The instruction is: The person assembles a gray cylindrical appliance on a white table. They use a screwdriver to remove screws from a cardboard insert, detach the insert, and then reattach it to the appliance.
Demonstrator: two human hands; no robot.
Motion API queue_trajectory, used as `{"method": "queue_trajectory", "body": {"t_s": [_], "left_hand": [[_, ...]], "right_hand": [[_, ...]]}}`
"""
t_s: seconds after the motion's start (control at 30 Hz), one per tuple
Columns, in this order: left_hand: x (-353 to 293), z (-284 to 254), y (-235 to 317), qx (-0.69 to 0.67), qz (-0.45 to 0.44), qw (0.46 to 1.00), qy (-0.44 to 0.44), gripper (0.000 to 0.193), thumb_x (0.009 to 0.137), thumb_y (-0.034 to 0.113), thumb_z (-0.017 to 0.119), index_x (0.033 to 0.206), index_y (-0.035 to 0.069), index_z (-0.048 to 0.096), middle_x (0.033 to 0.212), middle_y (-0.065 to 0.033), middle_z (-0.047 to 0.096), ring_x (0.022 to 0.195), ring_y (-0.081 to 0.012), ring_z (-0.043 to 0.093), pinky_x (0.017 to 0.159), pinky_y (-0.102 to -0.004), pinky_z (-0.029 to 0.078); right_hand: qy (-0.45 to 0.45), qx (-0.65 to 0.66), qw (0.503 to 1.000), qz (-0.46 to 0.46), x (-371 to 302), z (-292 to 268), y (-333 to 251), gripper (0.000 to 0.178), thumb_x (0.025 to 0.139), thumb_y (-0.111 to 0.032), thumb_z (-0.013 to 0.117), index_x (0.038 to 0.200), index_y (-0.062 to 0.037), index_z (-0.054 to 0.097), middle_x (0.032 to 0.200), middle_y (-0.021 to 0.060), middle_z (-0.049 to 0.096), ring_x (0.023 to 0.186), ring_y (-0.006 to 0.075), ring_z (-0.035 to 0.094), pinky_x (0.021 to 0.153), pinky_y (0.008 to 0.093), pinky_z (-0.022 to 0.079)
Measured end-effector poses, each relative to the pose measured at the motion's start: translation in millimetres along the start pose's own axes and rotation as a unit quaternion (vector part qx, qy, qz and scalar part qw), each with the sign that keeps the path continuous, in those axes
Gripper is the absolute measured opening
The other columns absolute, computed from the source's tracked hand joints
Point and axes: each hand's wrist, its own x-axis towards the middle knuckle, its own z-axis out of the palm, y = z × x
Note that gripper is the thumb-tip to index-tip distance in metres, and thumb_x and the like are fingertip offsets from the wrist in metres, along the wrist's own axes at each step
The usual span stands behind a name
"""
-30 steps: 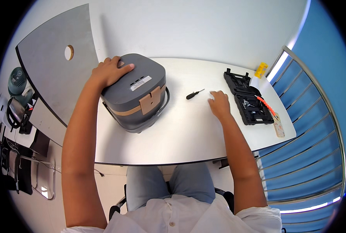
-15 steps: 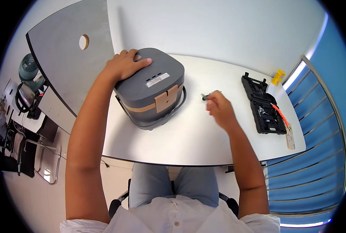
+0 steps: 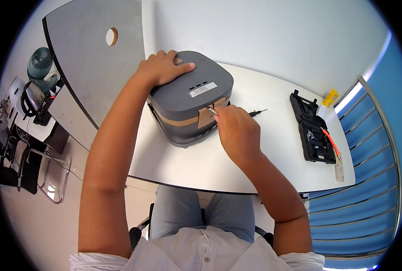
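A dark grey rice-cooker-like appliance (image 3: 192, 88) with a tan band and tan front panel stands on the white table. My left hand (image 3: 162, 68) lies spread on the far left of its lid, fingers over the edge. At the tan front panel (image 3: 205, 118), my right hand (image 3: 237, 131) is closed on a thin silver metal piece (image 3: 211, 110), whose end meets the panel near its slot. My fingers cover the rest of that piece, so its kind is unclear. Behind the right hand lies a slim black tool (image 3: 257, 113) with a metal tip, on the tabletop.
To the right lies an open black tool case (image 3: 316, 142) with bits, an orange flexible shaft (image 3: 330, 141) and a pale remote-like strip (image 3: 339, 169). A yellow object (image 3: 330, 97) is behind it. A metal railing (image 3: 381, 108) borders the right side, a grey partition (image 3: 88, 67) the left.
My right hand has moved left from beside the black tool to the appliance's front panel. My left hand stays on the lid. The whole view has shifted slightly.
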Motion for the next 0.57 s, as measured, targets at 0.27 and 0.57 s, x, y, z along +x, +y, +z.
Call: {"method": "queue_trajectory", "body": {"t_s": [0.27,0.57], "left_hand": [[-1.6,1.9,-1.2,0.006,-0.004,1.0,0.01,0.082,0.075,0.076,0.046,0.127,0.014,0.055,0.122,-0.0125,0.056,0.113,-0.0289,0.054,0.092,-0.0429,0.042],[-2.5,-2.6,-0.3,0.005,-0.013,1.0,-0.014,0.081,0.074,0.076,0.046,0.129,0.017,0.054,0.129,-0.0113,0.052,0.119,-0.0282,0.05,0.097,-0.0436,0.039]], "right_hand": [[-0.104,-0.055,0.987,-0.109,35.0,-26.0,2.8,0.017,0.071,0.0,0.061,0.072,-0.01,0.046,0.059,0.0015,0.047,0.052,0.0154,0.05,0.043,0.0277,0.039],[-0.168,-0.101,0.965,-0.176,53.5,-30.4,2.2,0.017,0.068,-0.001,0.063,0.072,-0.0095,0.048,0.05,0.0012,0.047,0.045,0.0157,0.052,0.038,0.0277,0.037]]}}
